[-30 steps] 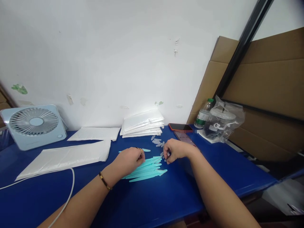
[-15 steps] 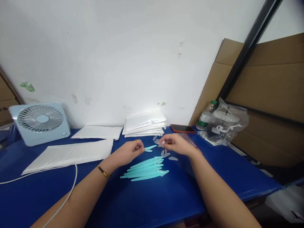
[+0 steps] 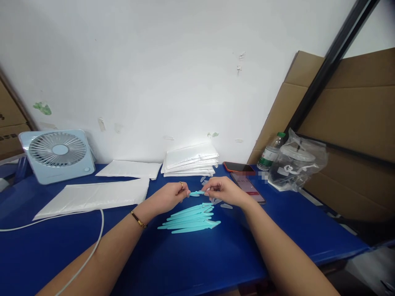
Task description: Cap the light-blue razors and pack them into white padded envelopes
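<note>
My left hand (image 3: pixel 173 195) pinches the handle of a turquoise eyebrow razor (image 3: pixel 195 193), held just above the blue table. At the razor's head end, my right hand (image 3: pixel 224 191) has its fingertips closed on a small clear blade cover, mostly hidden by the fingers. Several more turquoise eyebrow razors (image 3: pixel 188 219) lie side by side below my hands, heads to the right. Loose clear plastic blade covers (image 3: pixel 226 206) are scattered under and around my right hand.
White padded envelopes lie at left (image 3: pixel 92 198) and in a stack (image 3: pixel 189 159) by the wall. A light-blue fan (image 3: pixel 58 156) stands far left, its white cable crossing my left forearm. On the right are two phones (image 3: pixel 239 167), a bottle (image 3: pixel 271 152) and a bagged cup (image 3: pixel 296 162).
My right hand has moved from among the loose covers to the razor's head, so both hands now meet at the razor. The view has shifted slightly.
</note>
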`<state>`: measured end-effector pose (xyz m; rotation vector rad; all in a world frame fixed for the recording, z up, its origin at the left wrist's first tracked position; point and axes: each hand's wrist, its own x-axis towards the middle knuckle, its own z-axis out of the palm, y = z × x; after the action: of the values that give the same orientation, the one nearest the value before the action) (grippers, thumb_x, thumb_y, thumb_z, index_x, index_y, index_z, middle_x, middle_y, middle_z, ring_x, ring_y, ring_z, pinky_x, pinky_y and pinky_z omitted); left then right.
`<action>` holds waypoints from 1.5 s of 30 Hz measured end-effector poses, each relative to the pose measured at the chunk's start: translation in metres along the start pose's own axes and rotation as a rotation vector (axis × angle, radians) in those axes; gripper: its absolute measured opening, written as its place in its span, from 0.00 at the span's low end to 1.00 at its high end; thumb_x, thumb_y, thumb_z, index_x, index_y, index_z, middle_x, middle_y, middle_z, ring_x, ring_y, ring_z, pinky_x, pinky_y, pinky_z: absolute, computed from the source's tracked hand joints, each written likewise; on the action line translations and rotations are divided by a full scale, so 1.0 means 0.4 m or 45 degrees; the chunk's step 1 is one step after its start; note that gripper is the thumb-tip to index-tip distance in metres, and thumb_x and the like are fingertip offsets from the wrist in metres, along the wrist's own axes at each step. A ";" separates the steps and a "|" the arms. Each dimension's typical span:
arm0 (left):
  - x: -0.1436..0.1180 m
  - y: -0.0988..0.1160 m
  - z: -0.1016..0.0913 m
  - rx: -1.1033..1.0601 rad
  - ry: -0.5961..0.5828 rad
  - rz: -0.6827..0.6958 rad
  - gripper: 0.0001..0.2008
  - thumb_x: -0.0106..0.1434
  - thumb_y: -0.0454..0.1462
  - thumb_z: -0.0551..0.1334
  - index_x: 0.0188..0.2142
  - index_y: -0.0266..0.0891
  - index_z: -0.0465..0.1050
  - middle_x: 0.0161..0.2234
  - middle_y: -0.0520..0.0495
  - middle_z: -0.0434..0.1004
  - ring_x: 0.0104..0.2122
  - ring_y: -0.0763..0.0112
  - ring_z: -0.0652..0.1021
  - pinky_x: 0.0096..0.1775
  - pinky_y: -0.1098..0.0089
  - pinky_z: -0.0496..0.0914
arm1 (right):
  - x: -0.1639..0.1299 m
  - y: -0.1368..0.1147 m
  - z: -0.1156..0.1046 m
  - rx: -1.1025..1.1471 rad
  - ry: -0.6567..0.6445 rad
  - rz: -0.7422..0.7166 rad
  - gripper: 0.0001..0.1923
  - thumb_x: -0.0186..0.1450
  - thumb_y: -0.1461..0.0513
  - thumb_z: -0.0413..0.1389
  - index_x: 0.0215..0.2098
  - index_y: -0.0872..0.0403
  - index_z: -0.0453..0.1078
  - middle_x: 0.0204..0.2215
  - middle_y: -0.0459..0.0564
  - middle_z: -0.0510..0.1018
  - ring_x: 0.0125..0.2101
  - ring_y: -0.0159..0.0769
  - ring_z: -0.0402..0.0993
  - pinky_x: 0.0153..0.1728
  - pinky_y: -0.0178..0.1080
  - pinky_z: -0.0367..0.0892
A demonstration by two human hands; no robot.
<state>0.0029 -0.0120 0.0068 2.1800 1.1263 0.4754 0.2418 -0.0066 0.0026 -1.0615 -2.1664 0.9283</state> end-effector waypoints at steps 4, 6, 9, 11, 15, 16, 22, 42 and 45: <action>0.001 -0.007 0.004 0.105 0.017 -0.008 0.18 0.63 0.48 0.46 0.30 0.41 0.67 0.24 0.53 0.69 0.23 0.74 0.66 0.26 0.73 0.59 | 0.008 0.006 0.014 -0.019 -0.025 0.013 0.13 0.59 0.56 0.55 0.38 0.56 0.73 0.26 0.49 0.75 0.24 0.31 0.73 0.24 0.32 0.67; 0.005 -0.017 0.000 0.242 0.085 -0.038 0.16 0.62 0.47 0.48 0.32 0.41 0.68 0.26 0.52 0.70 0.25 0.72 0.68 0.27 0.73 0.59 | 0.006 0.013 -0.001 -0.142 0.031 -0.001 0.12 0.59 0.58 0.55 0.37 0.55 0.74 0.29 0.50 0.76 0.26 0.31 0.73 0.27 0.33 0.67; 0.012 -0.031 -0.006 0.426 0.204 -0.069 0.11 0.59 0.44 0.53 0.34 0.41 0.69 0.31 0.49 0.73 0.31 0.69 0.71 0.31 0.71 0.62 | -0.004 0.023 -0.037 -0.387 0.046 0.006 0.08 0.58 0.62 0.55 0.34 0.54 0.75 0.33 0.49 0.75 0.29 0.31 0.72 0.31 0.33 0.66; 0.015 -0.032 -0.007 0.468 0.239 -0.059 0.10 0.57 0.42 0.55 0.36 0.41 0.70 0.34 0.48 0.73 0.35 0.67 0.72 0.35 0.70 0.63 | -0.010 0.028 -0.054 -0.491 -0.035 0.055 0.08 0.56 0.64 0.57 0.34 0.53 0.75 0.33 0.48 0.75 0.29 0.31 0.71 0.30 0.32 0.65; 0.010 -0.016 0.009 0.406 0.104 0.032 0.12 0.56 0.45 0.57 0.35 0.42 0.71 0.36 0.48 0.72 0.36 0.67 0.72 0.35 0.71 0.64 | -0.013 0.031 -0.059 -0.568 -0.174 0.095 0.07 0.52 0.63 0.60 0.32 0.54 0.75 0.33 0.48 0.73 0.27 0.30 0.68 0.27 0.31 0.63; 0.008 -0.009 0.015 0.389 0.050 0.053 0.12 0.55 0.46 0.57 0.35 0.42 0.71 0.36 0.49 0.72 0.35 0.67 0.72 0.34 0.71 0.64 | -0.012 0.031 -0.058 -0.572 -0.188 0.093 0.06 0.53 0.63 0.60 0.31 0.54 0.74 0.33 0.48 0.73 0.26 0.30 0.68 0.27 0.31 0.63; -0.005 0.030 0.035 0.383 -0.074 0.049 0.15 0.55 0.49 0.58 0.35 0.42 0.70 0.33 0.49 0.72 0.31 0.69 0.71 0.29 0.71 0.61 | -0.012 0.033 -0.059 -0.587 -0.194 0.149 0.05 0.54 0.63 0.59 0.29 0.55 0.72 0.27 0.47 0.73 0.25 0.31 0.68 0.25 0.31 0.60; 0.012 0.000 0.054 0.471 0.041 -0.041 0.09 0.57 0.43 0.56 0.31 0.42 0.70 0.30 0.50 0.73 0.29 0.68 0.72 0.28 0.71 0.60 | -0.023 0.025 -0.092 0.018 -0.062 0.144 0.07 0.58 0.62 0.53 0.34 0.56 0.69 0.23 0.46 0.75 0.24 0.31 0.72 0.28 0.33 0.66; 0.017 -0.010 0.056 0.435 0.033 -0.137 0.08 0.57 0.41 0.55 0.28 0.42 0.70 0.27 0.51 0.74 0.27 0.69 0.72 0.26 0.72 0.59 | -0.023 0.034 -0.093 0.054 -0.028 0.176 0.07 0.57 0.63 0.54 0.33 0.56 0.70 0.24 0.47 0.77 0.28 0.34 0.74 0.30 0.34 0.67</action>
<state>0.0170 -0.0127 -0.0122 2.3891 1.4169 0.2798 0.2794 0.0048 0.0132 -1.1977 -2.1027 1.0480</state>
